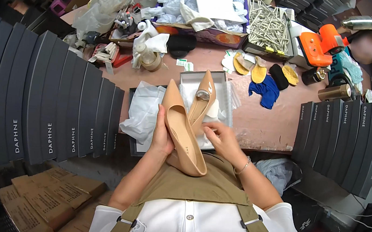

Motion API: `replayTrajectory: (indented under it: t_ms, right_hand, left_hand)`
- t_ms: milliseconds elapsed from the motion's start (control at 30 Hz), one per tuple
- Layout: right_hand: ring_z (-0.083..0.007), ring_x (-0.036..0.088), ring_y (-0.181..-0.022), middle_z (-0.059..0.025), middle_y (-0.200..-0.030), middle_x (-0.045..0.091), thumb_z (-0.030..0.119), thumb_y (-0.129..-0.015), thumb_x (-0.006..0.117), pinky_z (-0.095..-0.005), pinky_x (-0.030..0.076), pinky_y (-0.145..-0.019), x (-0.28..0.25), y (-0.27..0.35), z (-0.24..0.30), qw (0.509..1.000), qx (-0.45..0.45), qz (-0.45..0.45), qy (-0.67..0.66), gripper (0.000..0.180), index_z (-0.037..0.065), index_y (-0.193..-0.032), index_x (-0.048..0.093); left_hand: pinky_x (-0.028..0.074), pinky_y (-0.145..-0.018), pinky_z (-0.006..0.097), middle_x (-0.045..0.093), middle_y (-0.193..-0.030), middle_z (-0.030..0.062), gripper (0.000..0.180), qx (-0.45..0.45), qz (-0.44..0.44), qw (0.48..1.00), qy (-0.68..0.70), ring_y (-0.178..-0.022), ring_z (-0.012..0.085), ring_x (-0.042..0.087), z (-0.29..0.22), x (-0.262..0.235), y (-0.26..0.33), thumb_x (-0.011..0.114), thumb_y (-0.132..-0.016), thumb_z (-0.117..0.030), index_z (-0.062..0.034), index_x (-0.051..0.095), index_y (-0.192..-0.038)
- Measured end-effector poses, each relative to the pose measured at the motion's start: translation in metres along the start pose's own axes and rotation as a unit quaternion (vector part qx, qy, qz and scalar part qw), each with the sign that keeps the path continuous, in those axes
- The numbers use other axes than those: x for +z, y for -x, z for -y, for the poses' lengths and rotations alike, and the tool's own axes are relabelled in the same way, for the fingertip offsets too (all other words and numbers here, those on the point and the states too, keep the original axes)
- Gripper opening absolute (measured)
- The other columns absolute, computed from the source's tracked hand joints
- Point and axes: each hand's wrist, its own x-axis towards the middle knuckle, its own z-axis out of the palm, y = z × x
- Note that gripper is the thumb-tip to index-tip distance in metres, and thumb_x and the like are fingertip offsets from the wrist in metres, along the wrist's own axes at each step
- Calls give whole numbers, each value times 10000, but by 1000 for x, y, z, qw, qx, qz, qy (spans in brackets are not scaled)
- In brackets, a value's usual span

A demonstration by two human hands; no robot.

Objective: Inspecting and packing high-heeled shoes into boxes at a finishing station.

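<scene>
My left hand (163,134) is wrapped round the side of a beige pointed-toe pump (181,136), tilted with its heel end toward my apron. A matching pump (199,110) lies behind it, toe pointing away, over an open grey shoebox (229,100). Something pale is tucked into that second shoe's toe opening. Beside its heel end, my right hand (222,140) has its fingers curled together; whatever is between the fingertips is too small or hidden to make out. White tissue paper (142,112) spills from the box area left of the shoes.
Dark shoeboxes stand in rows at left (52,98) and right (338,136). Behind lie a blue cloth (264,91), yellow pads (258,75), a glass bottle (149,58), a tray of pale sticks (269,26) and an orange tape dispenser (314,48). Brown cartons (48,196) sit lower left.
</scene>
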Motion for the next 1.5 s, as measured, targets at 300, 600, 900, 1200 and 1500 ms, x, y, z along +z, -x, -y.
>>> replayTrajectory:
  t_ms: [300, 600, 900, 1200, 1500]
  right_hand:
    - [-260, 570, -787, -70, -829, 573, 103, -733, 652, -376, 464, -671, -37, -36, -71, 915, -160, -173, 326, 99, 75, -826, 636]
    - [-272, 577, -786, -87, -815, 564, 119, -720, 636, -377, 474, -648, 17, -3, 25, 949, -284, -56, 124, 118, 68, -826, 636]
    - [-240, 574, -809, -76, -784, 553, 150, -763, 564, -372, 443, -691, -3, 5, 37, 947, -260, 16, 186, 103, 64, -726, 608]
    - [-233, 559, -862, -54, -886, 560, 175, -738, 628, -351, 440, -713, 23, -33, 13, 921, -236, -112, 290, 136, 82, -838, 625]
    - [-275, 646, -802, -162, -928, 642, 132, -773, 685, -362, 517, -743, -61, -33, -24, 996, 8, -90, -3, 263, 14, -1006, 651]
  left_hand:
    - [547, -767, 437, 613, -1025, 215, 885, -83, -27, 996, 3, -871, 286, 642, 4, 10, 11, 331, -832, -763, 8, 476, -1241]
    - [440, -941, 346, 571, -1204, 106, 701, -49, 19, 999, -5, -1090, 230, 555, 6, 4, -6, 462, -886, -620, -28, 477, -1262]
    - [485, -901, 372, 612, -1115, 101, 533, -73, 84, 994, -10, -1019, 233, 597, 12, 8, 2, 529, -914, -482, -51, 498, -1225]
    - [475, -930, 369, 565, -1195, 103, 531, -98, 20, 995, 12, -1092, 221, 565, 17, 2, 2, 573, -909, -421, -56, 452, -1274]
    - [578, -685, 365, 618, -1054, 214, 616, -74, -6, 997, 25, -787, 300, 655, -1, -29, 12, 432, -879, -498, 21, 488, -1207]
